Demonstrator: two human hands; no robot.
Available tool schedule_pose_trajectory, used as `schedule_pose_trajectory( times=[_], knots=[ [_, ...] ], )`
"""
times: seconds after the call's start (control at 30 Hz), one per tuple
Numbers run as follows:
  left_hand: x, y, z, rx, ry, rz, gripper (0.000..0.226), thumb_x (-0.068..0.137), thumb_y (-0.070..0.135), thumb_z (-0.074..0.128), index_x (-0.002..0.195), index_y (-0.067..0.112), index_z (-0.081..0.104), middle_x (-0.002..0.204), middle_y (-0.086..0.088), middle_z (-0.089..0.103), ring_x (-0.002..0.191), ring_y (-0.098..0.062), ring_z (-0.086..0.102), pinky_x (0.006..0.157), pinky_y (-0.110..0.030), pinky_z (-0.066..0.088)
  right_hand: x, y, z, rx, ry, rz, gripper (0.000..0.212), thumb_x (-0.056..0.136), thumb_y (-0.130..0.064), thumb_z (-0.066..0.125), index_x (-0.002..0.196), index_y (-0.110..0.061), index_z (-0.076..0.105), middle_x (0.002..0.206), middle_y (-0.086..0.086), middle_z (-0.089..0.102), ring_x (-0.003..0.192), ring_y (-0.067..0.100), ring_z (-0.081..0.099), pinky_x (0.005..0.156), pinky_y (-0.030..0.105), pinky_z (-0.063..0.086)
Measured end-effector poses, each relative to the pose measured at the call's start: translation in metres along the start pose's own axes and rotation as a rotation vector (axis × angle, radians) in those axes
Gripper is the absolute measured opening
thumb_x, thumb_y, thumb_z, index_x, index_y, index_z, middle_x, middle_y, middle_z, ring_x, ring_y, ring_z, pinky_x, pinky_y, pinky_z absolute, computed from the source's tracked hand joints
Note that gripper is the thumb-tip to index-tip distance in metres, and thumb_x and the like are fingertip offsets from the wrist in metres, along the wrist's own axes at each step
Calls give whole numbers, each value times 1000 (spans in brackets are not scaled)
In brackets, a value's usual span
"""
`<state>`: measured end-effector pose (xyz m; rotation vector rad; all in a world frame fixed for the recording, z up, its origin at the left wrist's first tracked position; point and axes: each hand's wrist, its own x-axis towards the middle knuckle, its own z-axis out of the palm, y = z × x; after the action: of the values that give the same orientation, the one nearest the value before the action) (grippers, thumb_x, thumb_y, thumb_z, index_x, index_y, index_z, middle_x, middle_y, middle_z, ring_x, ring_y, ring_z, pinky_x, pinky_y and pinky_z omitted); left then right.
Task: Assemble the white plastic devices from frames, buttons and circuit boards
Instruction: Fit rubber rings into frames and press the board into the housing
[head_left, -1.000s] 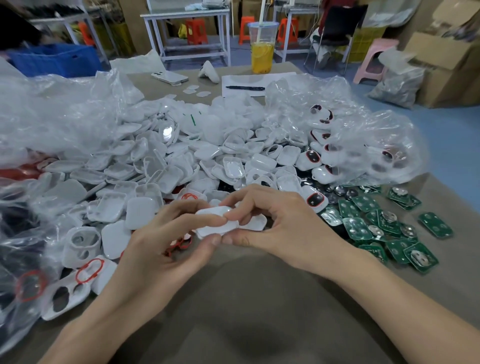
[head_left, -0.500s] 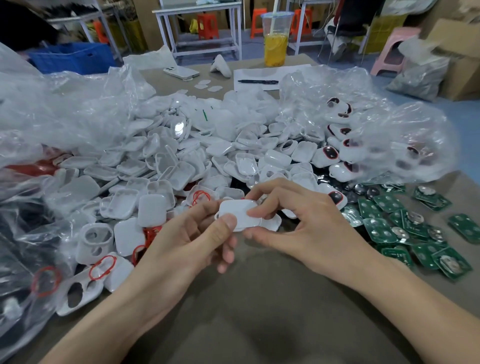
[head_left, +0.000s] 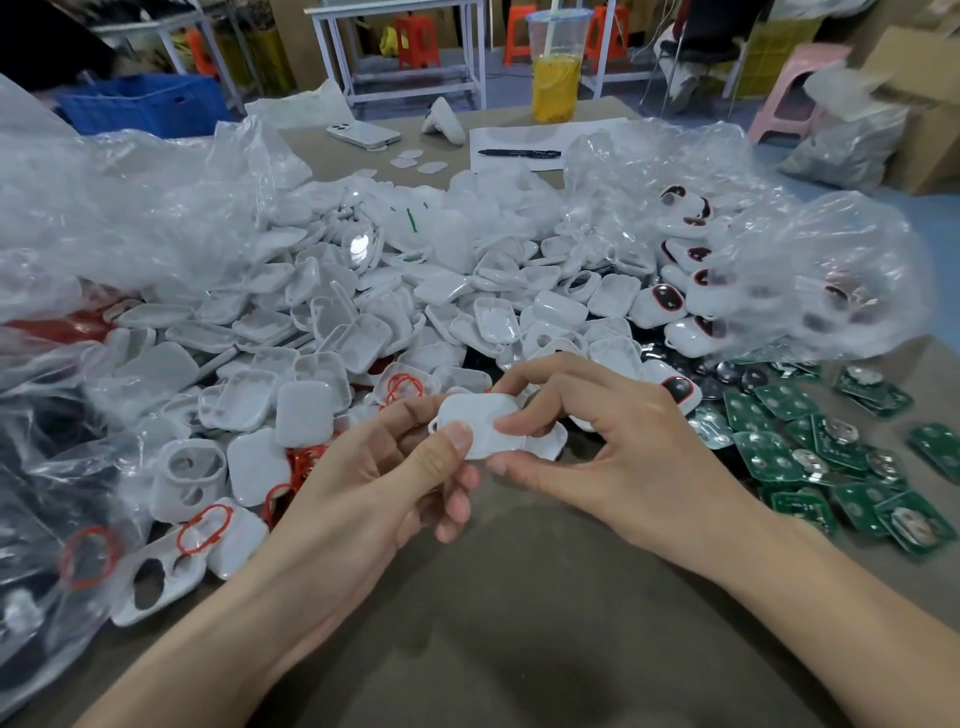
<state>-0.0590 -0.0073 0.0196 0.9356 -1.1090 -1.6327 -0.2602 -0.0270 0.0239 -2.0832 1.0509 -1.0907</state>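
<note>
White plastic frames (head_left: 188, 470) with open button holes lie at my near left among red rubber rings (head_left: 203, 528). My left hand (head_left: 384, 467) pinches the white device shell (head_left: 480, 423) at its left end, thumb on top and fingers curled beneath. My right hand (head_left: 613, 441) clamps the right end between thumb and forefinger, just above the table (head_left: 519, 623) and in front of the heap of white covers (head_left: 332, 332). Green circuit boards (head_left: 810, 447) spread at the near right. If I squeeze unevenly, I judge the parts could seat crooked or a clip could snap, and the slick shell might slip out. It looks smooth, glossy and rounded-square, with a small loop at its left corner.
</note>
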Motion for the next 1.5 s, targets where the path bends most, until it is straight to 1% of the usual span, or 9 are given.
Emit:
schedule_pose_trajectory(
  times=[0.23,0.4,0.6,0.77,0.9,1.0,1.13,1.33,1.5],
  knots=[
    [2,-3,1,135,56,112,12,82,32,70,93,31,74,74,-7,66,57,-15,59,53,-22,48,2,2,2,143,-11,107,20,79,-23,84,84,-33,68,111,-18,64,89,9,62,80,14,45],
    [-1,-7,2,424,100,268,13,91,34,64,102,40,66,84,-4,71,60,-17,62,64,-22,53,4,-1,3,396,23,311,27,80,-27,84,101,-40,72,90,-15,70,77,3,65,70,14,52],
    [0,-10,4,502,131,312,18,93,32,62,106,44,62,79,1,71,63,-10,64,63,-14,50,5,-3,6,483,23,417,24,76,-26,83,94,-40,75,76,-12,68,74,10,66,68,16,51],
    [1,-11,5,510,136,340,22,92,29,61,102,49,62,82,0,72,62,-12,63,62,-17,51,4,-3,7,497,56,416,22,68,-35,84,87,-41,75,76,-11,67,80,22,68,75,28,55],
    [2,-12,6,498,125,353,22,92,25,60,97,46,61,86,3,72,63,-10,62,61,-18,51,5,-3,8,506,52,399,20,75,-20,86,81,-36,76,75,-8,69,87,30,69,78,29,56],
    [1,-13,7,504,122,367,26,92,22,60,94,48,59,86,6,72,64,-8,62,61,-16,50,5,-3,7,518,63,370,15,74,-22,86,80,-32,76,70,-4,70,77,24,70,75,22,57],
    [-1,-13,8,507,137,385,28,91,19,61,94,47,60,87,12,72,65,-4,63,61,-12,50,5,-3,7,510,82,345,9,70,-31,81,72,-34,73,70,2,72,80,26,71,81,31,56],
    [0,-14,10,580,160,431,33,91,17,60,96,49,58,91,16,72,66,-2,64,62,-10,49,4,-3,9,522,88,339,7,71,-31,79,72,-33,72,66,4,71,66,10,65,71,17,51],
    [1,-15,9,654,180,461,34,91,21,60,98,54,56,95,21,72,68,-3,67,64,-10,50,2,-3,12,511,119,348,8,72,-29,78,77,-31,73,79,7,73,77,17,66,86,39,56]
  ],
)
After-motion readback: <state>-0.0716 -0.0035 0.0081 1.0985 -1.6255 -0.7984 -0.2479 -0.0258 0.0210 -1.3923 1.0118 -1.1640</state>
